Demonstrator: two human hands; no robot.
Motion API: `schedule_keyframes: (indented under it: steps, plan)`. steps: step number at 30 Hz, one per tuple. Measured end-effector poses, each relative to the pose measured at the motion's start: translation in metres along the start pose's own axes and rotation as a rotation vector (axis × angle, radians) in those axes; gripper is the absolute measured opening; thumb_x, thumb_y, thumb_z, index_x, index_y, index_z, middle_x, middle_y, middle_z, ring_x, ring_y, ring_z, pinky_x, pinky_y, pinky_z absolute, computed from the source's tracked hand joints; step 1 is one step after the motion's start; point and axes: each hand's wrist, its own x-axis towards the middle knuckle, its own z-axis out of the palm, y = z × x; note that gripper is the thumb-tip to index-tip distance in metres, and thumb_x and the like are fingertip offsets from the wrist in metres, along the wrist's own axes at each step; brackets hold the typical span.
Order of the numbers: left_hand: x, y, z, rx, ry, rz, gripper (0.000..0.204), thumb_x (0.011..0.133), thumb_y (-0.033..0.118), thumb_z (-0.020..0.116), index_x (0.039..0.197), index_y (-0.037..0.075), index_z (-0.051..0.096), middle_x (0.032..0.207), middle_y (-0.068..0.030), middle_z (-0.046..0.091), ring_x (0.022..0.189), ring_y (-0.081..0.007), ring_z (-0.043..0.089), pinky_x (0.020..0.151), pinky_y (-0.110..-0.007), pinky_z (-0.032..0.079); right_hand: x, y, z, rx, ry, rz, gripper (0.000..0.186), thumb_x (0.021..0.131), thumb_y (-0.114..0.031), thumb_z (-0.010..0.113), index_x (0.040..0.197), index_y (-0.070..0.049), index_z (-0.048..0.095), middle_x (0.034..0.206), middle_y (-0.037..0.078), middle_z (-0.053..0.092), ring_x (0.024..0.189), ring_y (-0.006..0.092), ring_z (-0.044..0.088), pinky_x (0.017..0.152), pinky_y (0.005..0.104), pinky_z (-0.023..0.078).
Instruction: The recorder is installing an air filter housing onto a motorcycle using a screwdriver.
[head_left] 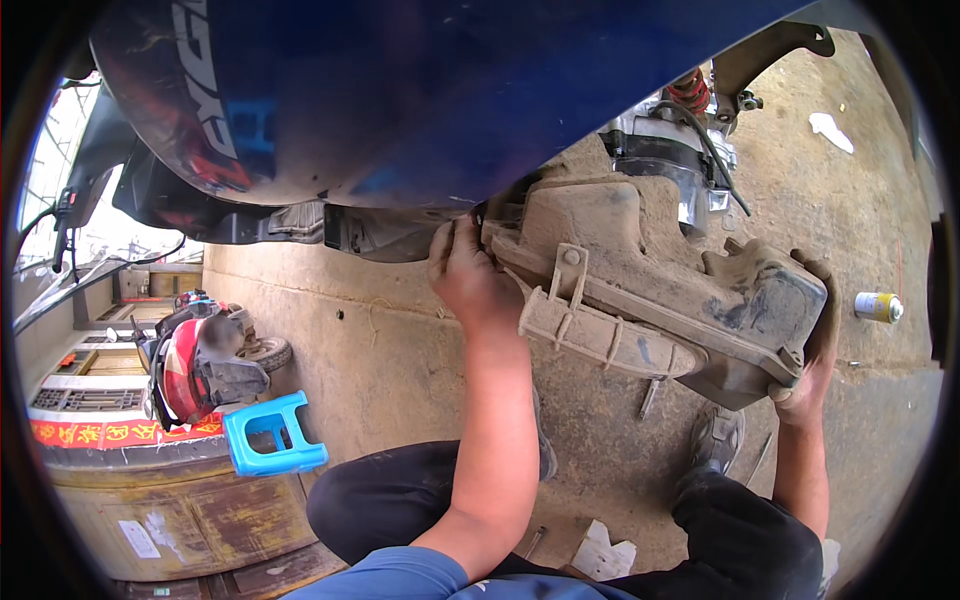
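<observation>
A dusty air filter housing (650,260) with a ribbed intake duct (610,340) hangs out beside the blue scooter body panel (420,110). My right hand (826,345) is wrapped around the housing's right end, fingers over the top and thumb side below. My left hand (480,285) reaches up to the housing's left end, just under the panel's lower edge. Its fingers are bent together there, and what they pinch is hidden. The engine (660,145) and a red shock spring (688,92) show behind the housing.
A spray can (877,307) lies on the floor at right, with a white scrap (831,132) farther off. At left are a blue plastic stool (275,440), a red scooter (185,370) and a wooden cabinet (200,510). Torn cardboard (603,552) lies near my feet.
</observation>
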Motion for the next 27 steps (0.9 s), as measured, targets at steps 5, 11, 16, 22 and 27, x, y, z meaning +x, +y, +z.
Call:
schedule_keyframes:
  steps: [5,11,16,22,27]
  plan:
    - [-0.008,0.001,0.013,-0.094,0.009,0.011,0.019,0.106,0.01,0.057,0.112,-0.005,0.067,0.112,-0.0113,0.07,0.098,-0.019,0.068,0.086,-0.032,0.056,-0.001,0.0,0.001,-0.004,0.014,-0.011,0.152,0.046,-0.08,0.092,0.158,0.002,0.031,0.156,0.019,0.042,0.147,0.0326,0.042,0.122,0.0483,0.034]
    - [-0.005,-0.006,0.004,0.01,0.021,0.061,0.026,0.108,0.017,0.055,0.113,-0.005,0.066,0.113,-0.0114,0.069,0.1,-0.0204,0.067,0.088,-0.033,0.056,-0.001,-0.002,0.004,-0.063,0.039,0.015,0.154,0.046,-0.082,0.091,0.158,0.003,0.029,0.156,0.019,0.042,0.146,0.0319,0.043,0.121,0.0477,0.034]
    - [-0.001,-0.013,0.0,0.517,0.002,0.498,0.028,0.108,0.02,0.054,0.11,-0.005,0.067,0.109,-0.0114,0.068,0.098,-0.0204,0.066,0.085,-0.032,0.054,0.0,-0.004,0.008,-0.038,0.044,-0.001,0.154,0.046,-0.084,0.089,0.159,0.002,0.03,0.157,0.02,0.042,0.147,0.0328,0.042,0.122,0.0493,0.034]
    - [-0.005,-0.013,0.004,0.095,-0.019,0.208,0.026,0.108,0.017,0.053,0.106,-0.005,0.068,0.101,-0.0082,0.069,0.093,-0.0158,0.064,0.08,-0.03,0.053,-0.002,-0.003,0.004,-0.095,0.076,0.014,0.156,0.045,-0.085,0.089,0.16,0.002,0.029,0.158,0.02,0.041,0.148,0.0348,0.041,0.123,0.0505,0.033]
    - [0.0,-0.012,-0.002,0.054,-0.052,0.159,0.022,0.107,0.013,0.057,0.105,-0.005,0.069,0.099,-0.0053,0.071,0.09,-0.0124,0.063,0.079,-0.029,0.051,-0.002,0.004,0.001,-0.089,-0.077,-0.149,0.13,0.07,-0.086,0.074,0.162,-0.004,0.031,0.161,0.017,0.04,0.151,0.0335,0.038,0.125,0.0524,0.03]
